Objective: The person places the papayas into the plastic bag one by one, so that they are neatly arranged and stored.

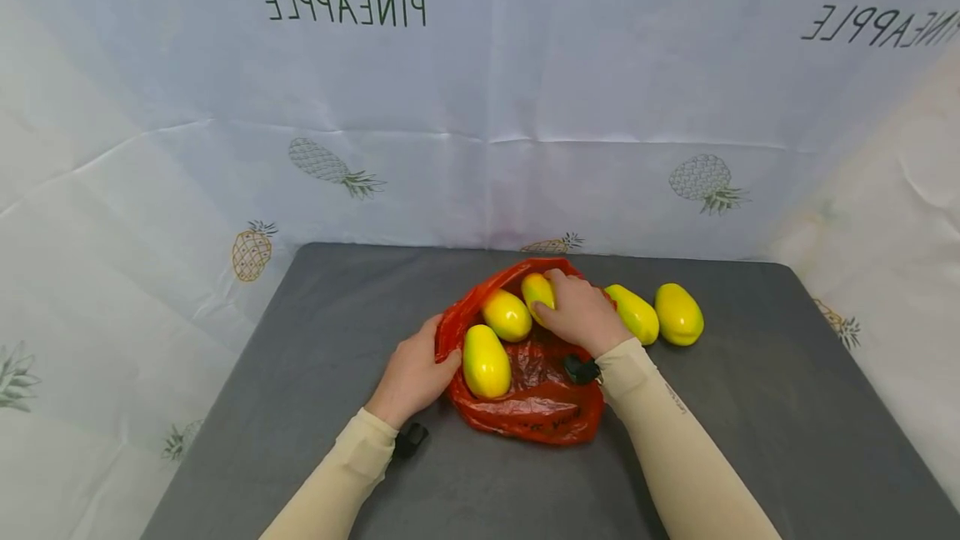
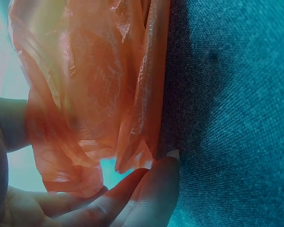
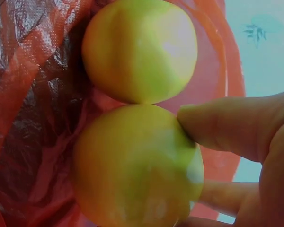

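Note:
A red plastic bag (image 1: 536,419) lies with its mouth spread wide on the table. At its left rim my left hand (image 1: 415,375) pinches the plastic, thumb inside and fingers outside; the left wrist view shows the thin bag film (image 2: 97,80) above those fingers. My right hand (image 1: 583,315) reaches into the bag's far right side and grips a yellow-green mango (image 1: 537,293) between thumb and fingers. In the right wrist view the held mango (image 3: 137,165) touches another mango. Inside the bag rest one mango (image 1: 507,315) near the middle and another mango (image 1: 487,362) at the left.
Just right of the bag lies a mango (image 1: 636,314) on the grey table (image 1: 750,440), with a further mango (image 1: 679,314) beside it. A white cloth (image 1: 480,107) printed with pineapples hangs behind the table and at its sides.

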A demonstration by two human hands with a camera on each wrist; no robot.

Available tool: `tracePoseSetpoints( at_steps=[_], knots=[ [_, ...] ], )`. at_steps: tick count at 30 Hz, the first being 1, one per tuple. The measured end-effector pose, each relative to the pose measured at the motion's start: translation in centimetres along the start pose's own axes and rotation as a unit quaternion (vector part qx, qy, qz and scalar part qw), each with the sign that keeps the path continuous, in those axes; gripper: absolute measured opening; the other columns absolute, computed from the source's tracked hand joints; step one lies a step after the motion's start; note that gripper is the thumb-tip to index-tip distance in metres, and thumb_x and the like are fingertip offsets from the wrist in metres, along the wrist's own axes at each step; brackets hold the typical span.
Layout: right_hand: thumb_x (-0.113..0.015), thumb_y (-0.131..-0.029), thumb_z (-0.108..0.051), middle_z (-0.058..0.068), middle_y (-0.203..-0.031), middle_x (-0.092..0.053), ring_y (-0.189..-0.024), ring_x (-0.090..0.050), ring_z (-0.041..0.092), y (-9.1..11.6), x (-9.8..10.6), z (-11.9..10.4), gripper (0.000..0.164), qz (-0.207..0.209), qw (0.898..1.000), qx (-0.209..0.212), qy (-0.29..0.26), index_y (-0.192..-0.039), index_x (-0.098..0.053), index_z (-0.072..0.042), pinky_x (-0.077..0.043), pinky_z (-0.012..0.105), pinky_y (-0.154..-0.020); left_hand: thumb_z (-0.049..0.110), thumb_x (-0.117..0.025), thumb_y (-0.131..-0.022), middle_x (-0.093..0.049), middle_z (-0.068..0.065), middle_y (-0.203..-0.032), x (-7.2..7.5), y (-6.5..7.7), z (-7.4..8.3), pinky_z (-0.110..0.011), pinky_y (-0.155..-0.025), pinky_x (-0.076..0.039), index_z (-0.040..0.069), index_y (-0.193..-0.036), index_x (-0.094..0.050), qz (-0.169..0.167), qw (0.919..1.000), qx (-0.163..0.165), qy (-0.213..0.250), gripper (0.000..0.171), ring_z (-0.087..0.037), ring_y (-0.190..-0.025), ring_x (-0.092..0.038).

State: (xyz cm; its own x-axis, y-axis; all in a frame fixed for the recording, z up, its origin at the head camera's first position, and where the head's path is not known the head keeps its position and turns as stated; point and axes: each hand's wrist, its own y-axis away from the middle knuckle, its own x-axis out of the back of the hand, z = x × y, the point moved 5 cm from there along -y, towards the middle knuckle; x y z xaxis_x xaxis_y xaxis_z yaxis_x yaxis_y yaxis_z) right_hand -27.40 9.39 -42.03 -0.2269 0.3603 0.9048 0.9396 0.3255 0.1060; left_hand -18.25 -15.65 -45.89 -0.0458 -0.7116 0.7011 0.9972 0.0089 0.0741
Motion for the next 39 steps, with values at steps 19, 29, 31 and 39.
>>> tracePoseSetpoints(
  at_steps=[19,29,31,39],
  knots=[
    [-0.062,-0.106,-0.040,0.025,-0.143,-0.066,-0.121,-0.068,0.042,-0.5,-0.8,0.1,0.069,-0.006,1.000,-0.005,0.005,-0.158,-0.044,0.003,-0.056,0.060,-0.107,0.027,-0.068,-0.101,-0.070,-0.017,-0.143,0.1,0.2,0.4,-0.048,-0.095,-0.064,0.005,-0.161,-0.046,-0.002,0.9999,-0.005,0.009,0.067,-0.026,-0.104,-0.073],
    [-0.061,-0.106,-0.041,0.026,-0.149,-0.063,-0.126,-0.067,0.043,-0.5,-1.3,0.6,0.072,-0.015,1.000,-0.016,-0.003,-0.161,-0.041,0.002,-0.054,0.061,-0.110,0.027,-0.068,-0.101,-0.070,-0.016,-0.143,0.1,0.5,0.4,-0.048,-0.094,-0.064,0.005,-0.160,-0.047,0.000,0.9999,-0.003,0.012,0.066,-0.025,-0.102,-0.072],
    [-0.061,-0.106,-0.041,0.026,-0.149,-0.063,-0.125,-0.067,0.043,-0.4,-1.3,0.6,0.072,-0.016,1.000,-0.016,-0.004,-0.161,-0.041,0.002,-0.054,0.061,-0.110,0.027,-0.068,-0.101,-0.070,-0.016,-0.143,0.1,0.5,0.5,-0.048,-0.092,-0.064,0.005,-0.160,-0.047,0.001,1.0000,-0.003,0.009,0.067,-0.026,-0.101,-0.072],
    [-0.062,-0.106,-0.043,0.024,-0.149,-0.063,-0.127,-0.066,0.042,0.6,-0.1,-0.2,0.071,-0.007,1.000,-0.015,0.010,-0.161,-0.042,-0.002,-0.055,0.061,-0.108,0.028,-0.068,-0.101,-0.071,-0.016,-0.142,0.1,0.5,0.5,-0.047,-0.092,-0.064,0.006,-0.161,-0.046,0.001,1.0000,-0.001,0.002,0.067,-0.025,-0.099,-0.072]
  ],
)
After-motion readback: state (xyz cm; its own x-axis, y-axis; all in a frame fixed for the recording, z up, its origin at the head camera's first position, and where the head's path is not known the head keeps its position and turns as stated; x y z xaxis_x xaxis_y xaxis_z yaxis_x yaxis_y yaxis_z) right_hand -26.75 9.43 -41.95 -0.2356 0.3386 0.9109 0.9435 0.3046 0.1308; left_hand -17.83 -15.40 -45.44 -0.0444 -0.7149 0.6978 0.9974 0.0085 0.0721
